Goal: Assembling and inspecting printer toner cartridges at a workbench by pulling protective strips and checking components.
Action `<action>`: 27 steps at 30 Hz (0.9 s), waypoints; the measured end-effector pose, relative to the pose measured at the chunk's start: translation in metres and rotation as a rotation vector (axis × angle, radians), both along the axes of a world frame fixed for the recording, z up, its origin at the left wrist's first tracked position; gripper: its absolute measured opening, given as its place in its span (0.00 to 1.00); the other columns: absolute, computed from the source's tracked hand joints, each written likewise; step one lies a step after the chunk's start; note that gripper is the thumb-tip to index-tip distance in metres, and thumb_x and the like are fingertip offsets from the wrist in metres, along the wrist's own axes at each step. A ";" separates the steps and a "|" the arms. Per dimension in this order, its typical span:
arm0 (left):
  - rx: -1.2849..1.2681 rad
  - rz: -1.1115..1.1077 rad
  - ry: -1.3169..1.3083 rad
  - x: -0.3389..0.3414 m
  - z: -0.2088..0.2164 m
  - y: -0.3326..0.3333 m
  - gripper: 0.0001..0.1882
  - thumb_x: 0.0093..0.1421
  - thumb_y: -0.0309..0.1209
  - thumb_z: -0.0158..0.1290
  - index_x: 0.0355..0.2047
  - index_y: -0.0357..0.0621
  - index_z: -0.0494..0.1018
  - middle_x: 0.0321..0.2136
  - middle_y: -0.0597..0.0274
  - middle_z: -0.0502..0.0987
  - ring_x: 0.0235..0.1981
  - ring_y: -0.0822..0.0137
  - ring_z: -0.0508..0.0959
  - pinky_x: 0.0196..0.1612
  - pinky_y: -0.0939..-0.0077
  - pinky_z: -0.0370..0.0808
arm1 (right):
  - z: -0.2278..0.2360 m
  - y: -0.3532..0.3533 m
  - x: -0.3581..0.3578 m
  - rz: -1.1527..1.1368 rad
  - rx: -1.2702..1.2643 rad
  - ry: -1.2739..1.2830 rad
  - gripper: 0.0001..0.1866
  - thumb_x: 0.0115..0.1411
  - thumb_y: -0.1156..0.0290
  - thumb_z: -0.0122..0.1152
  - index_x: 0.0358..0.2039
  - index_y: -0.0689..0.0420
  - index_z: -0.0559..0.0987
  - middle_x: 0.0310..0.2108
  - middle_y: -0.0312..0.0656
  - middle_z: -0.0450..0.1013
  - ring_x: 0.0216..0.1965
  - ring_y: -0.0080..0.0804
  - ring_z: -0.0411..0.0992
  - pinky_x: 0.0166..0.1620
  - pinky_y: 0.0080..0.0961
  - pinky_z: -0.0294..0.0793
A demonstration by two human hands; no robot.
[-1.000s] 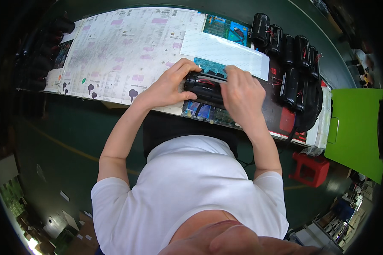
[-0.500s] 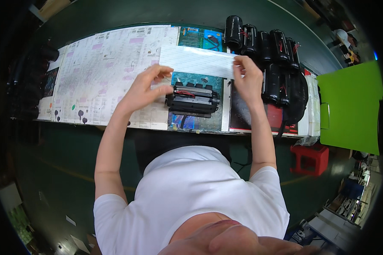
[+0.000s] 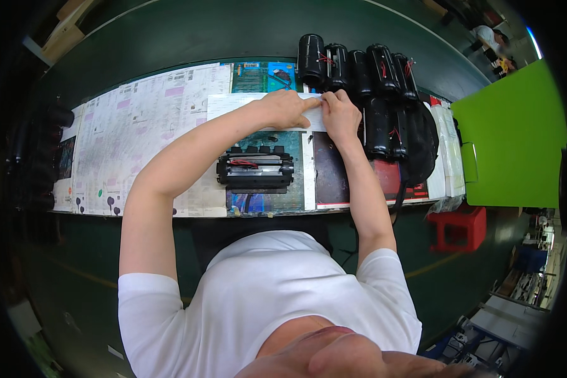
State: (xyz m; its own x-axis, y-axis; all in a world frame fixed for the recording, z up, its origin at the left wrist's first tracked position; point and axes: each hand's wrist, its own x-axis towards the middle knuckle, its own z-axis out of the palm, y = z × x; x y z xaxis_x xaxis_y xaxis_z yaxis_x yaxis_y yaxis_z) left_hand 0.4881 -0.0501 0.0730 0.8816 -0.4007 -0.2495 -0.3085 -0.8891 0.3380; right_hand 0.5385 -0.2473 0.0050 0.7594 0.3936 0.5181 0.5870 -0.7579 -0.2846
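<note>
White sheet [image 3: 230, 103]: lying lengthwise across the rear part of the worktop [image 3: 145, 138], behind a black cylindrical unit [image 3: 256, 171]. Left hand [image 3: 288, 108] lies over the sheet's right part, index finger extended to the right hand's fingertips, thumb spread apart. Right hand [image 3: 342, 116] is at the sheet's right end, fingers bent and tips drawn together. Whether either hand grips the sheet's edge cannot be told.

Edges and room: the unit rests on a blue-green mat [image 3: 298, 154], near the front edge of the worktop; a strip of mat separates it from the sheet. Grouped black cylinders [image 3: 361, 72] stand just beside the right hand and limit movement to that side. To the left, the paper-covered surface extends broadly. The left forearm crosses above that surface and the sheet.

Changes: one second ago both hands were on the unit; both are now off it. Half a second ago the left hand was at the unit's left end; it has since crossed to the sheet's right part. The right hand remains at the sheet's right end.

Markings: fine rows of print on the sheet, too small to read. Worktop paper bears pink label blocks and small print, likewise illegible.
</note>
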 end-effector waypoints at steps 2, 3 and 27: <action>0.009 0.003 -0.009 0.004 -0.003 -0.005 0.38 0.64 0.49 0.63 0.73 0.58 0.65 0.43 0.43 0.85 0.47 0.43 0.86 0.52 0.49 0.82 | 0.001 0.003 0.002 -0.001 -0.066 -0.067 0.03 0.63 0.69 0.66 0.36 0.51 0.84 0.35 0.41 0.76 0.33 0.48 0.82 0.31 0.47 0.80; 0.015 0.017 -0.023 0.005 -0.003 -0.007 0.38 0.64 0.49 0.63 0.72 0.57 0.66 0.43 0.43 0.86 0.47 0.42 0.86 0.52 0.49 0.82 | -0.001 0.004 0.002 -0.001 -0.080 -0.135 0.02 0.61 0.70 0.65 0.32 0.52 0.81 0.33 0.41 0.75 0.31 0.46 0.81 0.28 0.45 0.78; -0.949 0.627 -0.336 -0.138 0.013 0.066 0.22 0.55 0.44 0.76 0.35 0.41 0.80 0.30 0.65 0.81 0.36 0.70 0.79 0.45 0.69 0.75 | 0.122 0.057 -0.119 0.191 0.420 -0.080 0.12 0.59 0.78 0.70 0.44 0.55 0.86 0.37 0.37 0.80 0.25 0.29 0.81 0.27 0.27 0.76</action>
State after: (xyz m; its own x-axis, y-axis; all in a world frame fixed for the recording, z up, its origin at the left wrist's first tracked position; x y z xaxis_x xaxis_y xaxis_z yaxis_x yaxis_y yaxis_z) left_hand 0.3497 0.0164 0.0856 0.9544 0.2246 0.1965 -0.1079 -0.3540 0.9290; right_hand 0.4197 -0.1904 0.1272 0.6450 0.2664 0.7162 0.7374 -0.4629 -0.4919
